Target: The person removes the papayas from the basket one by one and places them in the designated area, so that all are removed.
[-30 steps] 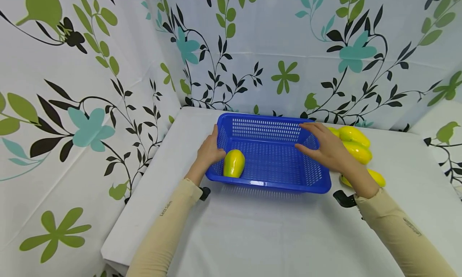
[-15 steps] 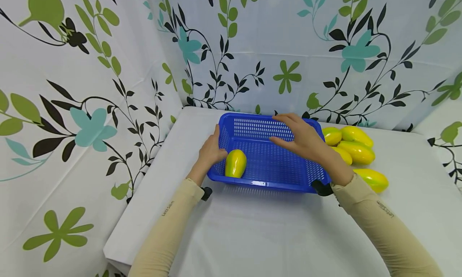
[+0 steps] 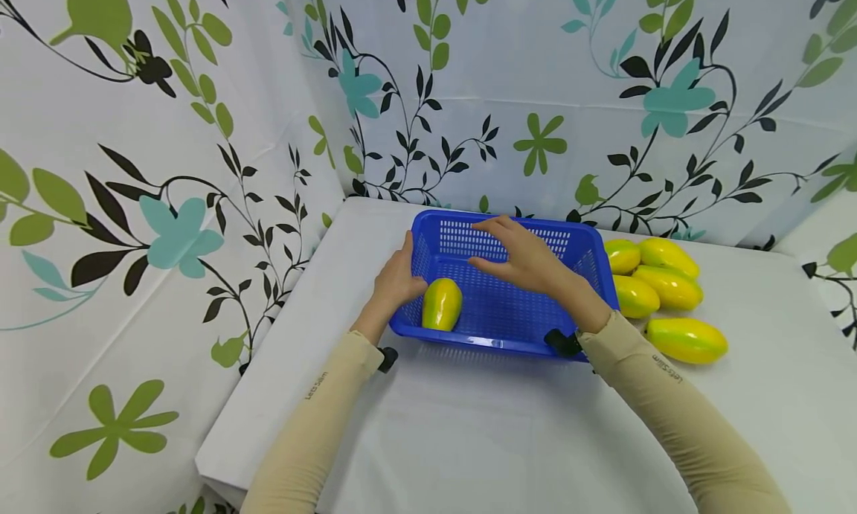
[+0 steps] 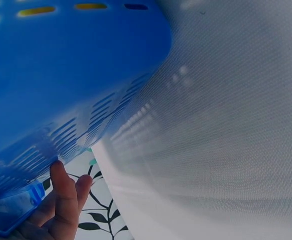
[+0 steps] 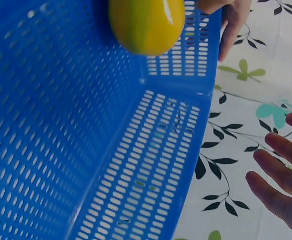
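Note:
A blue plastic basket (image 3: 502, 344) with slotted walls sits on the white-covered table. My left hand (image 3: 395, 280) grips its left rim, thumb over the inside and fingers along the outer wall; the left wrist view shows those fingers (image 4: 63, 195) against the slots. Inside, at the basket's near left corner, lies one yellow-green mango (image 3: 442, 306). My right hand (image 3: 518, 257) hovers over the middle of the basket, thumb and fingers spread and holding nothing. From the right wrist, its fingers (image 5: 281, 172) appear apart from the basket wall, with the mango (image 5: 147, 25) at the top.
Several more mangoes (image 3: 668, 287) lie grouped on the table right of the basket, and a single mango (image 3: 686, 341) rests nearer the front. Floral cloth (image 3: 462, 53) hangs close behind and to the left. The table's left edge (image 3: 268, 328) runs beside my left arm.
My right hand has moved left from above the basket's right end to over its middle, staying spread. My left hand keeps its grip on the rim.

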The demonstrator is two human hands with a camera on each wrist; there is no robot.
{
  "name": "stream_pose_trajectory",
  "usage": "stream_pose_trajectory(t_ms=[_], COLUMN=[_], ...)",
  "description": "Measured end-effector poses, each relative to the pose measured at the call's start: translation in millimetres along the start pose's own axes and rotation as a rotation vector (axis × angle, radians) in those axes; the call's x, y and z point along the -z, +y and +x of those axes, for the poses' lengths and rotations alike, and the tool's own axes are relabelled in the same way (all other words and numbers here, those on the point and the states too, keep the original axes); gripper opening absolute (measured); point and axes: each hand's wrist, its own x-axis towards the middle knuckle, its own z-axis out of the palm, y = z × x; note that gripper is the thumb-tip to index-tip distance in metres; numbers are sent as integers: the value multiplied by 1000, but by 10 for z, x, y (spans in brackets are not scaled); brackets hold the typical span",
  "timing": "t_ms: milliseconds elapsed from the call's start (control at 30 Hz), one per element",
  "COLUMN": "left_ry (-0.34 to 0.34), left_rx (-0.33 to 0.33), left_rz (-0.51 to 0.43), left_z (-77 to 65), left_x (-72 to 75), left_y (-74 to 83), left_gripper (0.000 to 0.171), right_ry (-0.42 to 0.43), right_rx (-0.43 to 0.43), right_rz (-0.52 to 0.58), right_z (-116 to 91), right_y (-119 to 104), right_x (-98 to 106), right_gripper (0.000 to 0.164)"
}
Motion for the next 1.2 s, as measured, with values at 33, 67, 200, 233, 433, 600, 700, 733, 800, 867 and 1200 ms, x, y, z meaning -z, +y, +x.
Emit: stream_pose_trajectory(t_ms=[33,67,200,233,433,600,700,733,800,867,1200], left_ry=[0,0,-6,-8,-15,-18,-24,-24,-24,-22,-30], left_rx=[-1,-1,-10,-13,-19,-18,-14,-13,-12,-13,-12], left_rz=[0,-1,-1,-2,12,11,15,18,23,26,17], left_z=[0,-1,-6,-8,-15,-14,-11,-10,-10,-10,-18], left_x=[-1,-3,0,2,17,24,27,28,32,36,45], left_y=[1,2,7,8,18,23,26,26,27,27,6], left_gripper=[101,101,102,103,102,102,101,101,102,102,103], right_ry=[-9,-20,-70,-82,-140,-220,-266,-286,-338,-397,-634], right_rx=[-3,-7,-18,-20,-12,4,6,10,15,33,-37], right_rz=[5,7,4,3,-2,-43,-55,-55,-58,-47,-13], right_z=[23,47,142,166,313,418,464,480,508,535,616], right_y=[-12,-24,-82,-96,-161,-174,-183,-187,-198,-212,-218], right_x=[-17,-34,-94,-109,-212,-305,-357,-375,-409,-444,-604], right_gripper=[62,62,64,64,65,66,67,68,69,70,75])
